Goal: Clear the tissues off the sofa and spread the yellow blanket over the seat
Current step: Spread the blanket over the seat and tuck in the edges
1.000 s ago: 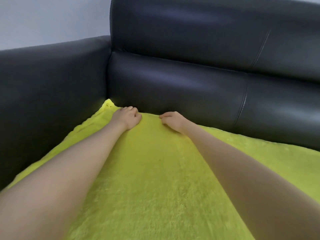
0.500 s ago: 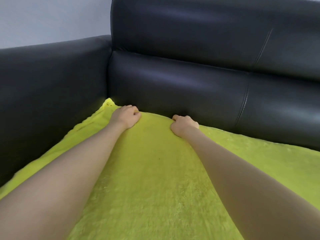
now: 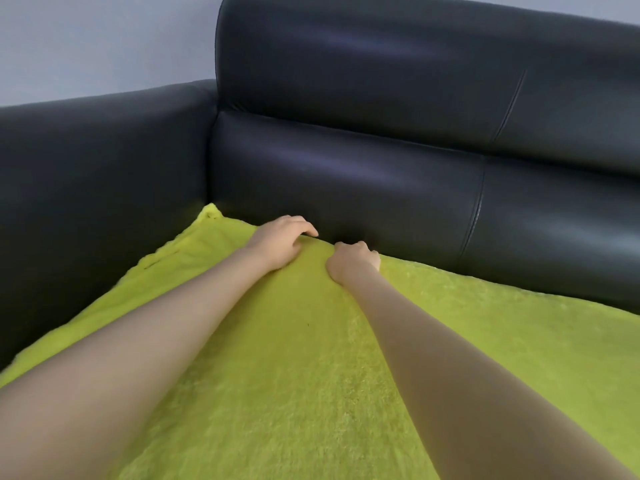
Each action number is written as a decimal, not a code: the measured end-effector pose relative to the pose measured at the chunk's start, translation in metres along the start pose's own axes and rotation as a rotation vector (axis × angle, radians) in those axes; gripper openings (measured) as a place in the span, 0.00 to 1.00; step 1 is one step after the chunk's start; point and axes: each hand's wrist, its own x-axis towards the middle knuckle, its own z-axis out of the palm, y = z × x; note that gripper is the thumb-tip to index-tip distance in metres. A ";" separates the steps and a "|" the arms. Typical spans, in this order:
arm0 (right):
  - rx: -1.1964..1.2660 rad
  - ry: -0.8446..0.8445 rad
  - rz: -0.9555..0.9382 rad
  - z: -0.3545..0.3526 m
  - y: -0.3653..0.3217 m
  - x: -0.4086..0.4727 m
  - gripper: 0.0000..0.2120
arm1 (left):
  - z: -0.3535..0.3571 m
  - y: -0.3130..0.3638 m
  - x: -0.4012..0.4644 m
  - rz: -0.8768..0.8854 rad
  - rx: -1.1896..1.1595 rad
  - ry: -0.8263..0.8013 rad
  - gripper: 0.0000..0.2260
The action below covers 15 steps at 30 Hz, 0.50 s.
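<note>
The fluffy yellow blanket (image 3: 311,375) lies spread over the black leather sofa seat, and its far corner reaches the angle between armrest and backrest. Both my arms stretch forward to its back edge. My left hand (image 3: 277,242) lies on that edge with its fingers curled over it at the crease under the backrest. Just to the right, my right hand (image 3: 353,259) is balled up, knuckles up, and grips the same edge. The two hands are almost touching. I see no tissues.
The sofa backrest (image 3: 381,174) rises right behind the hands, and the left armrest (image 3: 86,161) walls in the left side. A pale wall (image 3: 104,43) shows above the armrest. The blanket runs on to the right along the backrest.
My right hand has closed into a fist on the blanket's edge and slid left, closer to my left hand. My left hand's fingers have reached further toward the crease.
</note>
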 end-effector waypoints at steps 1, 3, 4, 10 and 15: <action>-0.001 -0.003 -0.001 0.000 0.001 0.000 0.20 | 0.005 0.005 0.003 -0.048 -0.031 -0.044 0.21; 0.004 0.001 -0.006 0.001 0.001 -0.001 0.21 | 0.012 0.007 0.009 -0.136 -0.069 -0.111 0.21; 0.009 0.006 -0.008 0.001 0.001 -0.002 0.21 | 0.014 0.007 0.011 -0.163 -0.069 -0.141 0.20; 0.064 0.060 -0.028 0.006 0.005 -0.003 0.21 | 0.019 0.021 0.019 -0.220 0.089 -0.225 0.19; 0.114 0.118 -0.027 0.011 0.007 -0.004 0.22 | 0.010 0.006 -0.003 -0.255 -0.148 -0.059 0.16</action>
